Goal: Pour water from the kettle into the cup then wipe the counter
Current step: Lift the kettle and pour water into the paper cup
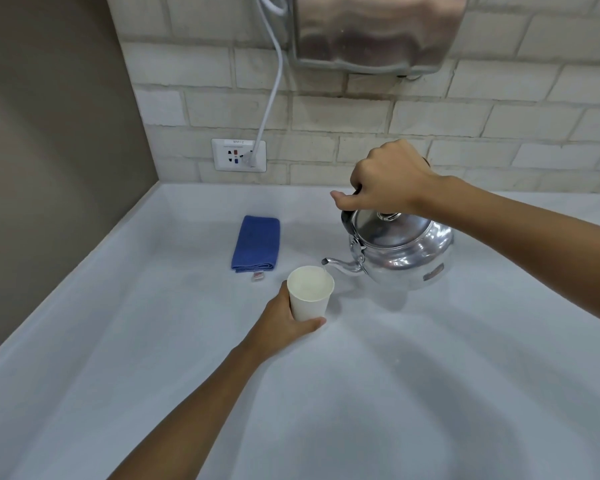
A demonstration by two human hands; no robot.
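Observation:
A shiny metal kettle (404,252) hangs tilted to the left above the white counter (395,393), its thin spout over the rim of a white paper cup (309,292). A thin stream of water runs from the spout into the cup. My right hand (388,178) is shut on the kettle's dark handle from above. My left hand (284,323) wraps the lower part of the cup, which stands on the counter. A folded blue cloth (256,244) lies flat on the counter behind and left of the cup.
A brown wall (49,150) closes the left side. On the brick back wall sit a white socket (239,155) with a white cable (272,84) plugged in and a steel box (374,29) overhead.

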